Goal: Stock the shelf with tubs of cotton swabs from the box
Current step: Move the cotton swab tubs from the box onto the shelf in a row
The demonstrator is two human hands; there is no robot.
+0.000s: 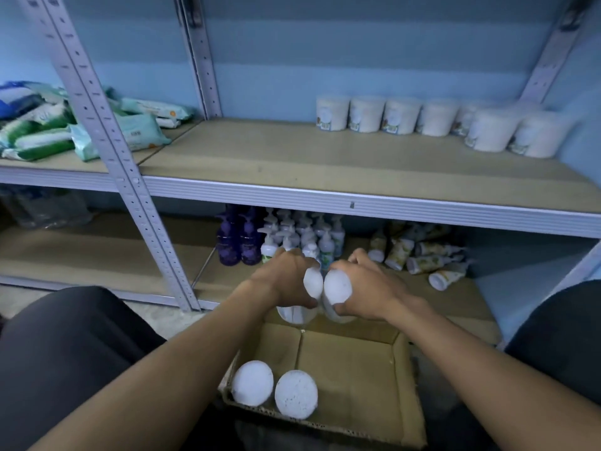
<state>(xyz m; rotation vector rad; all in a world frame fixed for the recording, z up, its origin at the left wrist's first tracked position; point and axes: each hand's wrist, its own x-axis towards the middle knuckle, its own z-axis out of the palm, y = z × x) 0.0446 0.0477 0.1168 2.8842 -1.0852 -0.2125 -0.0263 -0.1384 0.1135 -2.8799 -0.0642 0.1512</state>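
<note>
My left hand (279, 278) is shut on a white tub of cotton swabs (313, 283), and my right hand (367, 288) is shut on a second tub (338, 286). Both tubs are side by side, lifted above the far edge of the open cardboard box (351, 379). Two more tubs (252, 382) stand in the box's near left corner, white tops up. Several tubs (403, 116) stand in a row at the back right of the middle shelf (292, 157).
Packs of wipes (136, 128) lie on the shelf to the left, beyond a grey upright post (130, 177). Pump bottles (247, 236) and lotion tubes (426, 258) fill the lower shelf behind my hands. My knees flank the box.
</note>
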